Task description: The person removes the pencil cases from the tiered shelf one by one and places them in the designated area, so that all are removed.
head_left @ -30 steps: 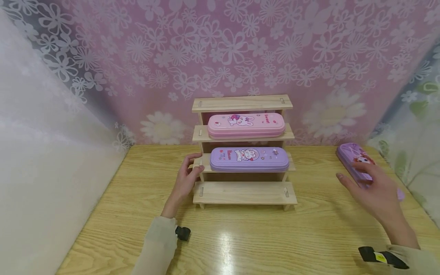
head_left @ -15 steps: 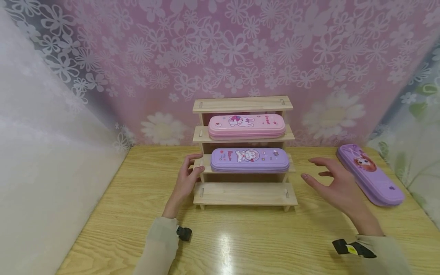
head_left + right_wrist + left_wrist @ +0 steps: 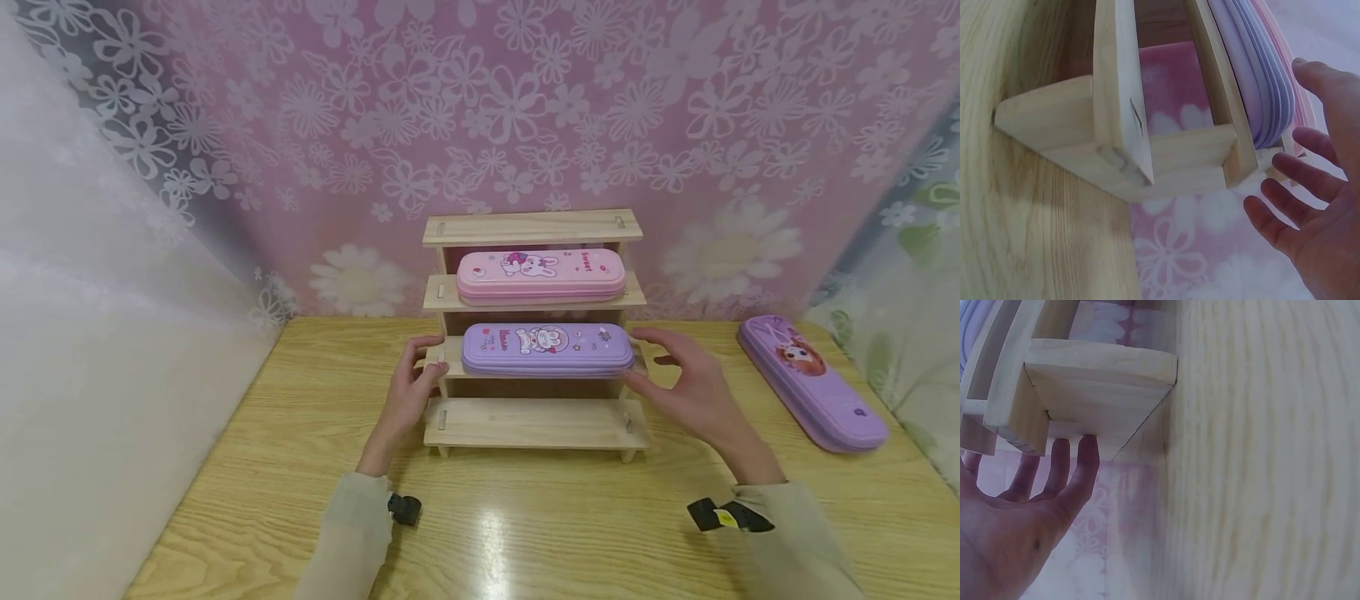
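A wooden four-tier rack (image 3: 536,421) stands on the table, with a lavender pencil case (image 3: 547,350) on its second tier from the bottom. Above that lies a pink pencil case (image 3: 540,275) printed with a white rabbit. My left hand (image 3: 406,396) holds the rack's left end, thumb at the front of the second tier. In the left wrist view, fingertips (image 3: 1088,442) touch the side panel. My right hand (image 3: 693,387) is at the lavender case's right end, thumb and fingers spread apart. The right wrist view shows its fingers (image 3: 1272,215) relaxed beside the rack and case.
Another purple pencil case (image 3: 813,383), with a cartoon girl on it, lies slanted on the table (image 3: 247,492) at the right. Flowered pink cloth (image 3: 517,108) hangs behind the rack, and pale cloth (image 3: 97,333) hangs at the left.
My right hand has moved left from over the cartoon-girl pencil case to the rack's right end, leaving that case on the table. My left hand stays at the rack's left end.
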Tool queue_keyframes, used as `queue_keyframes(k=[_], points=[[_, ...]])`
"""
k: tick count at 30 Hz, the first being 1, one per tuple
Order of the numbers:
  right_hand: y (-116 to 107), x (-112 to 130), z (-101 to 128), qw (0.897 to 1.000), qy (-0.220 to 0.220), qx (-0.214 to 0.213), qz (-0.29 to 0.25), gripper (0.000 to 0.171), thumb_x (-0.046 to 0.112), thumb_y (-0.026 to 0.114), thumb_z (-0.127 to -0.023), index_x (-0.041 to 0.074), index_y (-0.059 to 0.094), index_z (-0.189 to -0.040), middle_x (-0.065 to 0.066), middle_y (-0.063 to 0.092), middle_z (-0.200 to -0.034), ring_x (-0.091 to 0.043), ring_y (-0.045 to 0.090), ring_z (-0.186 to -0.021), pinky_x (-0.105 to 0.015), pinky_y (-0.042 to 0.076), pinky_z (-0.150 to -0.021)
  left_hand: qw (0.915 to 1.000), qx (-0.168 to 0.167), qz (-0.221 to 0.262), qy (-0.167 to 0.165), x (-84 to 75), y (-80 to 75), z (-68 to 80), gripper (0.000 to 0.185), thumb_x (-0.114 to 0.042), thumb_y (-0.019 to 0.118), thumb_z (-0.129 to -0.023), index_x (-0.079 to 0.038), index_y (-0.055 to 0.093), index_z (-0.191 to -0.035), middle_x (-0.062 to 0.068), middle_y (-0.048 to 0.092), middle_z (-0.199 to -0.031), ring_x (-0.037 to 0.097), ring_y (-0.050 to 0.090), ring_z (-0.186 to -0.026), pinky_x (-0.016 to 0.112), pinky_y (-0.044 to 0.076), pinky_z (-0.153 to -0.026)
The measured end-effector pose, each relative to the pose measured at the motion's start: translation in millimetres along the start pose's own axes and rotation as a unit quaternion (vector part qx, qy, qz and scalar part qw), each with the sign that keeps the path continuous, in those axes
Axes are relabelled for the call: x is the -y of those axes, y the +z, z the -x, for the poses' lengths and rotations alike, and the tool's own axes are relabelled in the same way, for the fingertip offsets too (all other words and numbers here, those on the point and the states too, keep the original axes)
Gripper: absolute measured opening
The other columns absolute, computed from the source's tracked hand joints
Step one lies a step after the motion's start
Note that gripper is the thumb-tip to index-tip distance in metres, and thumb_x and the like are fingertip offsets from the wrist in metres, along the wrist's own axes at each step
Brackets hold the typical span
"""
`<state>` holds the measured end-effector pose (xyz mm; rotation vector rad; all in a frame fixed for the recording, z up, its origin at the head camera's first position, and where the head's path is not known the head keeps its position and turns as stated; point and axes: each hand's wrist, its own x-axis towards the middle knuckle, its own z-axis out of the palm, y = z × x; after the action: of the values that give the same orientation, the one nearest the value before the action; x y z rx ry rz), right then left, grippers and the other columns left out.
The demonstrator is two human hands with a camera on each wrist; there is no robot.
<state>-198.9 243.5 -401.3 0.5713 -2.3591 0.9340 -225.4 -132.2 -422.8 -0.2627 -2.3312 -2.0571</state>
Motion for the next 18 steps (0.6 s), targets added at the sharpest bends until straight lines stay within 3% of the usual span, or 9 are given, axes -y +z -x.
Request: queue_keyframes(k=[7,13,18], points=[[8.8,3.6,-6.8,0.999,0.028,0.035,-0.01,0.063,0.02,0.083,-0.071,0.014,0.057,-0.128,-0.003,0.061,-0.125,-0.013,0.055,-0.109,-0.015,0.047,-0.08,1.0,0.0,0.0,0.002,1.8,-0.3,-0.5,0.04,-0.011,0.054,-0.092,-0.011,0.047,-0.132,0.014,0.048,-0.12,0.026,0.055,-0.094,0.051,0.053,-0.077],[13.6,5.5,-7.4,0.997,0.054,0.042,-0.034,0.062,0.023,0.087,-0.066,0.014,0.057,-0.12,-0.003,0.062,-0.117,-0.004,0.052,-0.102,-0.018,0.047,-0.078,1.0,0.0,0.0,0.004,2.2,-0.3,-1.0,0.04,-0.011,0.054,-0.092,-0.01,0.047,-0.131,0.014,0.049,-0.119,0.025,0.055,-0.092,0.049,0.054,-0.075],[13.0,8.0,-4.6,0.997,0.036,0.026,-0.055,0.062,0.017,0.091,-0.056,0.009,0.058,-0.108,-0.003,0.063,-0.107,0.0,0.053,-0.099,-0.014,0.045,-0.081,0.9999,-0.006,0.01,0.001,12.8,-1.3,-6.0,0.038,-0.012,0.055,-0.092,-0.016,0.05,-0.129,0.011,0.049,-0.118,0.025,0.055,-0.092,0.047,0.054,-0.073]])
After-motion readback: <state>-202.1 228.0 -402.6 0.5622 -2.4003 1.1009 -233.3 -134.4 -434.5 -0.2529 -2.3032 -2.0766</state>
